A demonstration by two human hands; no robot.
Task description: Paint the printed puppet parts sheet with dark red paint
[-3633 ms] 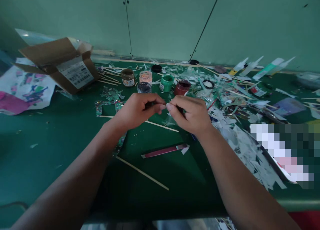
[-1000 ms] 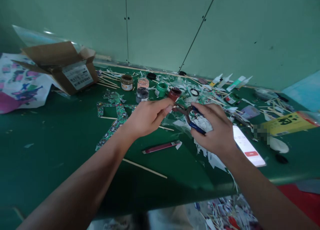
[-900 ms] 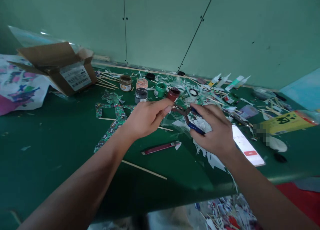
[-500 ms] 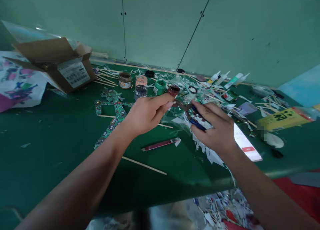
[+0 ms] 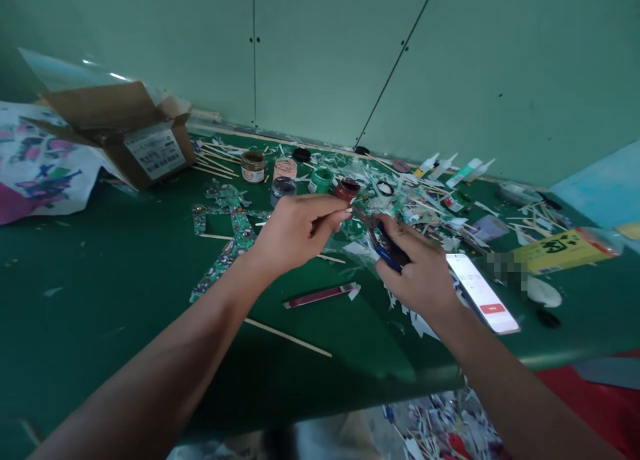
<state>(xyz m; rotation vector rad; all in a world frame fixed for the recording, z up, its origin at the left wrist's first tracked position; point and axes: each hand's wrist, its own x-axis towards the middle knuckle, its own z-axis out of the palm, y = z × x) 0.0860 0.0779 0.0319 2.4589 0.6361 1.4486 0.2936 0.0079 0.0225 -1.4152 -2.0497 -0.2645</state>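
Observation:
My left hand (image 5: 303, 232) is closed in a pinch, thumb against forefinger, above the middle of the green table. What sits between those fingertips is too small to make out. My right hand (image 5: 417, 263) grips pliers with blue handles (image 5: 387, 256), and their dark jaws point at the left fingertips, very near them. Just behind the fingertips stands an open jar of dark red paint (image 5: 347, 189). A flat piece of green, speckled frames (image 5: 220, 263) lies partly under my left forearm. A dark red craft knife (image 5: 323, 295) rests below both hands.
Open paint jars (image 5: 253, 167), thin sticks and scraps cover the table's back. At left stands an open cardboard box (image 5: 155, 150). A lit phone (image 5: 483, 293) lies by my right wrist, with a yellow packet (image 5: 565, 250) beyond. A loose stick (image 5: 287, 337) lies near the front edge.
The view has shifted slightly. My right hand and the pliers have moved a little left and down, uncovering more of the phone. My left hand keeps its pinch in nearly the same place.

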